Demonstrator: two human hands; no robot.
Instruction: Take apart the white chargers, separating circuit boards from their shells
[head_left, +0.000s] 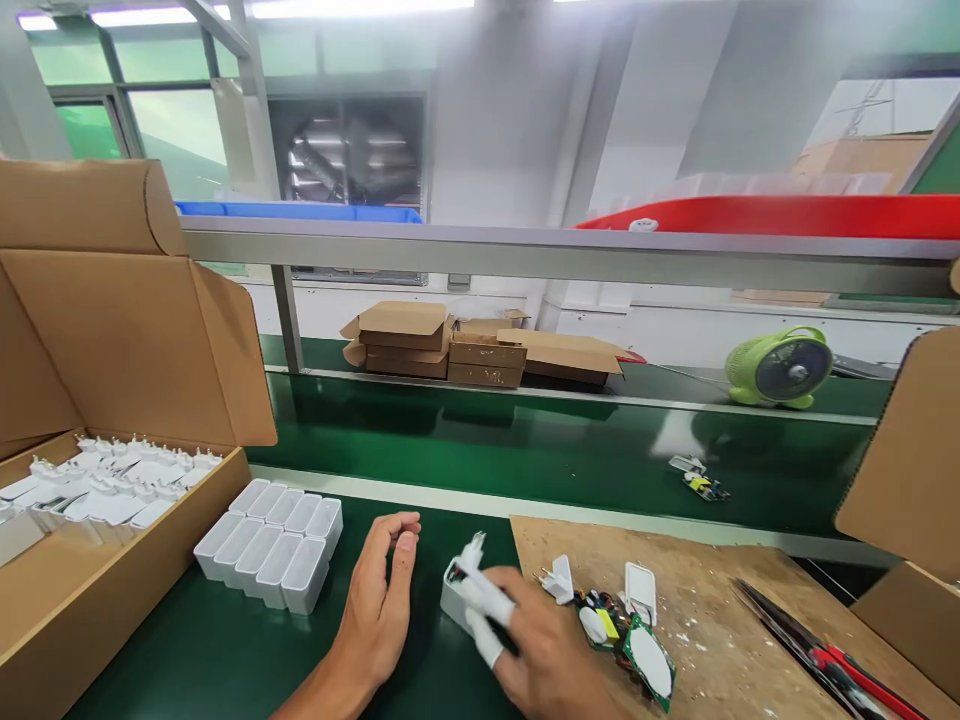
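Observation:
My left hand (380, 600) is held above the green table with its fingers loosely curved and apart, nothing in it. To its right, my right hand (532, 640), with white covers on two fingertips, is at a white plastic housing (456, 600) that stands on the table. Its fingers touch the top of the housing, where some parts show inside the opening. Left of my left hand stands a block of white empty housings (274, 540) in rows. A white plug piece (557, 580), circuit boards (649, 658) and a small white cover (640, 590) lie on the brown board (705, 580).
An open cardboard box (127, 590) of white plug parts stands at the left. Red-handled pliers (825, 655) lie at the right, beside another carton (907, 610). Beyond are a loose circuit piece (701, 480), a green fan (780, 368) and small cartons (484, 355).

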